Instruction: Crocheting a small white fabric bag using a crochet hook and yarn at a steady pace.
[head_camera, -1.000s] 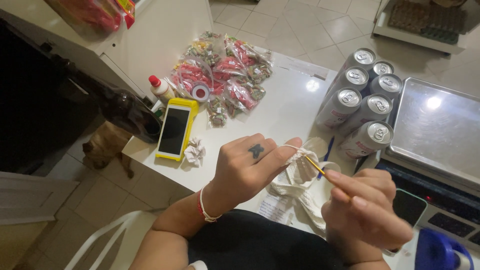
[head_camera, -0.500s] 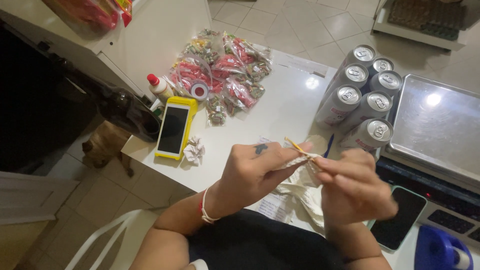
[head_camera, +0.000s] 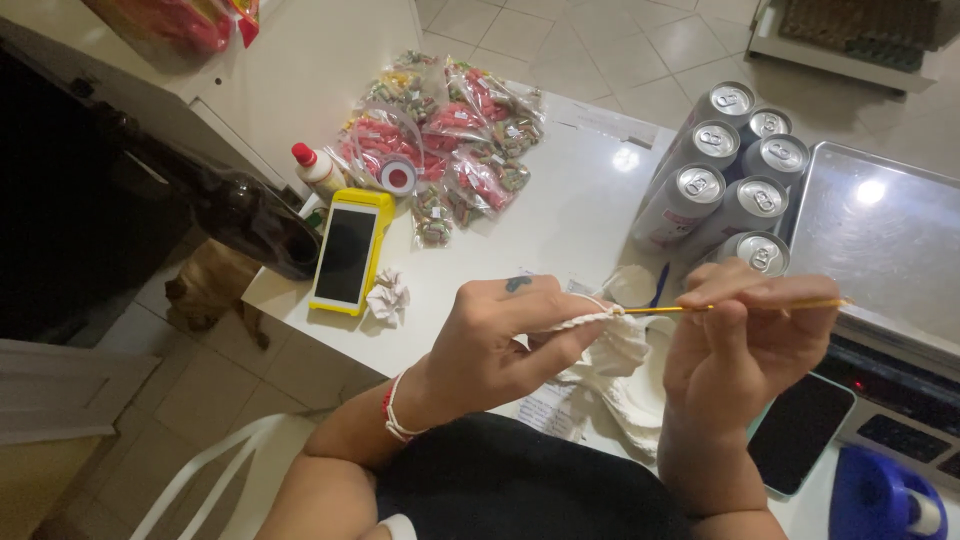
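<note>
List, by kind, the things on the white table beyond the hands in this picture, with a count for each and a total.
Silver drink cans: 6
Phone in a yellow case: 1
Crumpled paper ball: 1
Roll of tape: 1
Small bottle with a red cap: 1
Total: 10
The clear candy bags overlap too much to count.

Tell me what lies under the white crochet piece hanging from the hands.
Under the white crochet piece a printed paper shows on the white table. The rest beneath is covered by the piece and the right hand.
</note>
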